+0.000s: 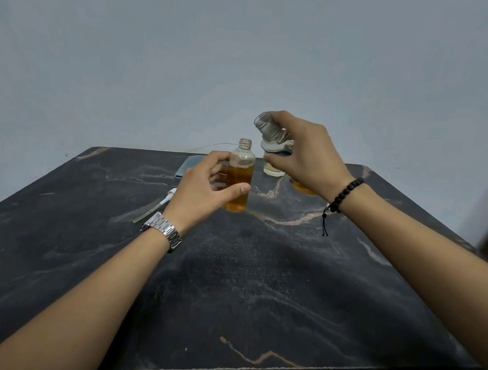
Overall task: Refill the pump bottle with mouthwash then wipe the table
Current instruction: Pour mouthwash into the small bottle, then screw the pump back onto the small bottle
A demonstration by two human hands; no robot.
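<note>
Head view: the small bottle (240, 176), uncapped and upright on the table (258, 275), is judged roughly two-thirds filled, its pump (167, 196) left alongside and wiping undone, while it is gripped by the left hand (206, 187) and the mouthwash bottle (274, 137) is held tilted by the right hand (305, 155).

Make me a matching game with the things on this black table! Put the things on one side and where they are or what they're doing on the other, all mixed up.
Things:
1. small bottle
2. mouthwash bottle
3. pump head
4. grey cloth

Where or how:
a. lying flat on the table, its tube pointing toward the near left
b. upright, open top, amber liquid inside, held by the left hand
c. folded at the far side of the table
d. tilted, in the right hand

Pairs: 1-b, 2-d, 3-a, 4-c
</note>
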